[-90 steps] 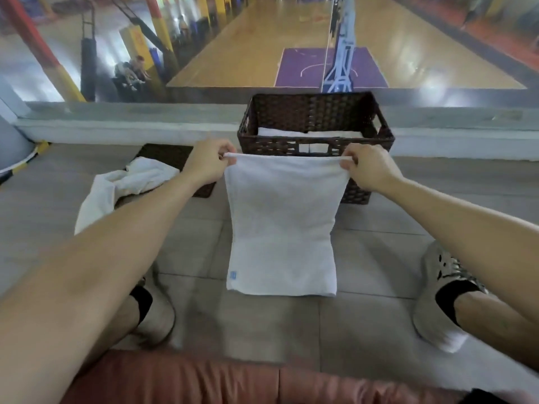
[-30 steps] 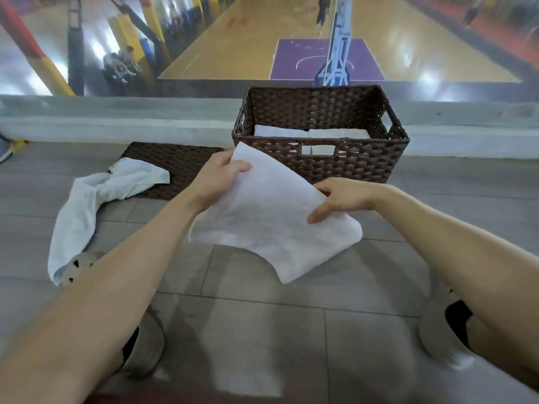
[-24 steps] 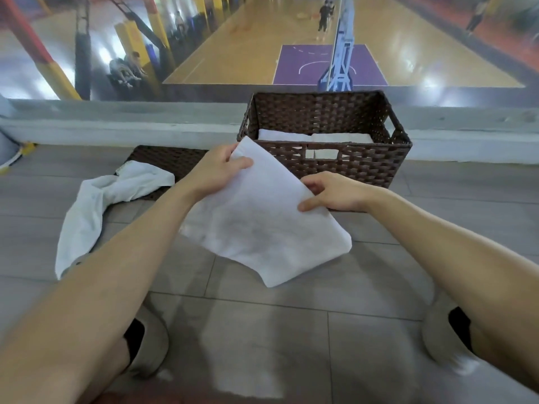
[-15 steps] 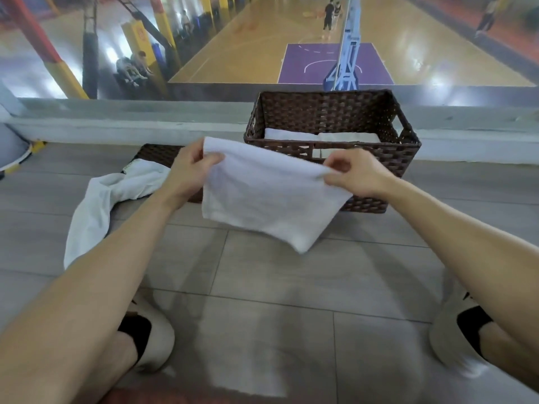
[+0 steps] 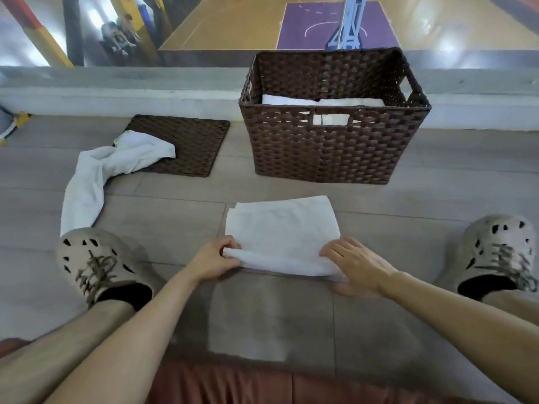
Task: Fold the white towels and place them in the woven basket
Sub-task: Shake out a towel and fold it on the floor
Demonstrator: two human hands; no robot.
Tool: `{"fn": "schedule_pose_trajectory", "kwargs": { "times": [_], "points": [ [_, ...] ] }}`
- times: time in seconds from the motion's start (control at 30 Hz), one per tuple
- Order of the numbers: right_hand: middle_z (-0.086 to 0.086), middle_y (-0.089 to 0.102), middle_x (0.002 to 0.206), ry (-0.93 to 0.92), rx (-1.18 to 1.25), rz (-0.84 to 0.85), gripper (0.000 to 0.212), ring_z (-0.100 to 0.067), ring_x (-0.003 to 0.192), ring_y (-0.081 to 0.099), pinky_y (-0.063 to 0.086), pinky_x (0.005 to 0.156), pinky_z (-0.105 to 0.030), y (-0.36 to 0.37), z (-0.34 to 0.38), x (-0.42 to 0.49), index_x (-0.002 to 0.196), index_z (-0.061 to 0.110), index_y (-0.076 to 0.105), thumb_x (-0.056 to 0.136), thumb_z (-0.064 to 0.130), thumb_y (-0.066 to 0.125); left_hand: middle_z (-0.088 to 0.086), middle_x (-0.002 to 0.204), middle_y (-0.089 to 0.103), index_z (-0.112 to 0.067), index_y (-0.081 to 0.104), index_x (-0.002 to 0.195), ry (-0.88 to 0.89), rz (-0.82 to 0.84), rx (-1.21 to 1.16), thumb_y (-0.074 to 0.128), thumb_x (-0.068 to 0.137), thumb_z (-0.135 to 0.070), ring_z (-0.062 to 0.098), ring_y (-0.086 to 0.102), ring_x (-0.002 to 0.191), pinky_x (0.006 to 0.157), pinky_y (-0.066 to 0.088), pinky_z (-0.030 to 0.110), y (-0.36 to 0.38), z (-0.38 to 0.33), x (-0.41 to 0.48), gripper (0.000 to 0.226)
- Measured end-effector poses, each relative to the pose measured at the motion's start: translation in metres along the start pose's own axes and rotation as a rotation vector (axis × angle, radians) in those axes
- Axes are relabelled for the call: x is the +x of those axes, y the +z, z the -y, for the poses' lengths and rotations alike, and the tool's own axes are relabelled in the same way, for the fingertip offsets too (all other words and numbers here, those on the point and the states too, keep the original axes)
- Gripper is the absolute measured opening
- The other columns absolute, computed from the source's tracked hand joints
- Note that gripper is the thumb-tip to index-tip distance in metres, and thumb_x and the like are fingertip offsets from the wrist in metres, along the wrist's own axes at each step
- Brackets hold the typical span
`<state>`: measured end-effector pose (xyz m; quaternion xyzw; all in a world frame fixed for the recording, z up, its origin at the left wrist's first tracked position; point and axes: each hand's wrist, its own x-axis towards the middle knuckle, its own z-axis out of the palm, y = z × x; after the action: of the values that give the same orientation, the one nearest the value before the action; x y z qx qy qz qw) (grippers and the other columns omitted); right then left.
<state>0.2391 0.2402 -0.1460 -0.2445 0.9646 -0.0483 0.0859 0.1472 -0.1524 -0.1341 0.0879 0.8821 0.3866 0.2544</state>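
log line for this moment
step: folding | folded towel on floor | left hand pinches near edge | right hand flat on corner | basket holds towels

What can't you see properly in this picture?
- Woven basket, head view: its front wall hides how many folded towels are inside.
- Right hand: whether it grips the towel on the floor or just presses it; its palm faces down.
- Unfolded towel: its near end disappears behind the left shoe.

A sports hall. Beyond the ledge [image 5: 145,91] lies a basketball court [image 5: 233,27] with a hoop stand [image 5: 347,27].
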Motion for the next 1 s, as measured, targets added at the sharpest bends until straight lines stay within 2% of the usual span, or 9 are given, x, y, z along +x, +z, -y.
{"fn": "schedule_pose_trajectory", "kwargs": {
  "times": [0.23,0.33,0.47,0.57,0.63,0.7,0.77,0.87,1.0],
  "points": [
    [-0.005,0.058,0.14,-0.027,-0.093,-0.046,0.071,-0.026,0.136,0.052,0.033,0.124,-0.048,0.012,0.004,0.0,0.134,0.017,0.065,0.09,0.072,0.055,0.009,0.145,0.061,-0.02,0.065,0.137,0.544,0.036,0.882,0.071,0.07,-0.043,0.028,0.057,0.135,0.113,0.05,0.043,0.039,0.016,-0.01,0.071],
    [-0.011,0.06,0.126,0.027,-0.121,-0.087,0.076,-0.034,0.119,0.057,0.041,0.111,-0.05,0.012,0.025,0.013,0.129,0.012,0.064,0.087,0.075,0.056,0.016,0.142,0.067,-0.009,0.071,0.128,0.551,-0.038,0.965,0.078,0.075,-0.027,0.035,0.065,0.131,0.104,0.059,0.047,0.048,0.026,-0.012,0.057],
    [-0.015,0.057,0.135,0.019,-0.067,-0.087,0.095,-0.037,0.119,0.054,0.046,0.101,-0.052,0.022,0.077,0.042,0.146,0.01,0.051,0.074,0.072,0.057,0.006,0.09,0.078,-0.013,0.073,0.098,0.656,-0.245,0.888,0.07,0.086,-0.035,0.03,0.075,0.074,0.057,0.057,0.037,0.054,-0.002,-0.013,0.025],
    [-0.01,0.064,0.099,-0.054,-0.069,-0.251,0.042,-0.034,0.083,0.061,0.049,0.078,-0.046,0.028,0.099,0.053,0.109,0.013,0.064,0.076,0.04,0.066,-0.002,0.078,0.072,-0.019,0.067,0.09,0.781,-0.215,0.855,0.068,0.089,-0.046,0.025,0.068,0.063,0.053,0.051,0.036,0.064,-0.022,-0.02,0.027],
    [-0.006,0.061,0.083,-0.13,-0.073,-0.3,0.013,-0.032,0.067,0.058,0.05,0.075,-0.045,0.032,0.085,0.041,0.088,0.016,0.061,0.077,0.022,0.061,-0.002,0.105,0.076,-0.019,0.071,0.113,0.799,-0.092,0.787,0.069,0.087,-0.054,0.022,0.072,0.095,0.081,0.058,0.039,0.066,-0.014,-0.022,0.043],
    [-0.006,0.066,0.093,-0.228,-0.095,-0.306,0.015,-0.031,0.077,0.063,0.054,0.091,-0.048,0.037,0.053,0.018,0.093,0.016,0.063,0.079,0.017,0.059,0.004,0.141,0.068,-0.013,0.066,0.137,0.79,-0.007,0.777,0.071,0.085,-0.053,0.022,0.059,0.135,0.116,0.046,0.04,0.064,0.001,-0.014,0.066],
    [-0.007,0.07,0.112,-0.286,-0.114,-0.279,0.026,-0.03,0.102,0.07,0.052,0.107,-0.053,0.038,0.02,-0.009,0.104,0.017,0.065,0.078,0.016,0.064,0.01,0.153,0.06,-0.011,0.065,0.142,0.785,-0.025,0.845,0.072,0.085,-0.041,0.028,0.051,0.147,0.125,0.037,0.046,0.069,0.007,-0.001,0.065],
    [-0.011,0.069,0.136,-0.145,-0.212,-0.161,0.045,-0.033,0.129,0.065,0.045,0.115,-0.061,0.035,-0.007,-0.038,0.116,0.014,0.069,0.073,0.021,0.081,0.013,0.143,0.068,-0.008,0.073,0.125,0.803,-0.077,0.943,0.075,0.087,-0.032,0.034,0.062,0.135,0.115,0.049,0.047,0.093,-0.009,0.018,0.046],
    [-0.014,0.06,0.15,-0.002,-0.138,-0.048,0.068,-0.037,0.142,0.054,0.039,0.117,-0.068,0.043,0.012,-0.043,0.136,0.016,0.065,0.075,0.038,0.085,0.013,0.102,0.077,-0.006,0.073,0.107,0.85,-0.268,0.913,0.069,0.089,-0.031,0.034,0.075,0.091,0.073,0.059,0.04,0.107,-0.033,0.014,0.031]
  ]
}}
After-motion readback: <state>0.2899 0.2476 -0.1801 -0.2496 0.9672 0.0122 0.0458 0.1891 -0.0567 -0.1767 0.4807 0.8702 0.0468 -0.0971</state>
